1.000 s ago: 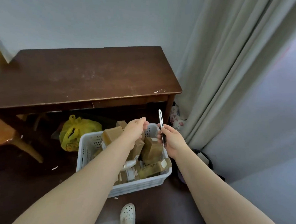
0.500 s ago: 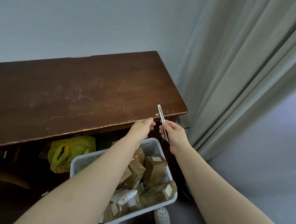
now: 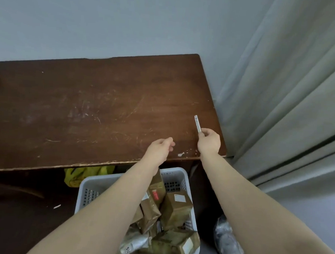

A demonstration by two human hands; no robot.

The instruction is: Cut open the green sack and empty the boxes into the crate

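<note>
Head view, looking down past both my bare forearms at a dark brown worktop [image 3: 97, 111] set against a pale wall. My right hand [image 3: 209, 141] hovers over the worktop's near right corner, its fingers [image 3: 203, 133] pinched shut on a slim silver cutter [image 3: 197, 123]. The cutter's long axis runs away from me, tip tilted slightly left and pointing toward the worktop's far edge. My left hand [image 3: 160, 148] sits just left of the right one, above the worktop's front edge, fingers loosely curled and holding nothing.

Below the front edge, on the floor, stands a white crate [image 3: 174, 177], already heaped with brown boxes [image 3: 176, 208]; my left forearm crosses over it. Left of the crate, tucked under the worktop, is a crumpled yellow-green bag [image 3: 82, 174]. I cannot tell whether it is the sack the task names. Boxes in the crate suggest emptying is done or nearly so.

Judging by my reach, the likely next move is laying the cutter down. The right hand is the nearer one, and bare worktop stretches left and beyond it. The worktop's right edge is just beside my right wrist, with a curtain [image 3: 290, 94] hanging past it, so the safe room lies leftward and away from me.
</note>
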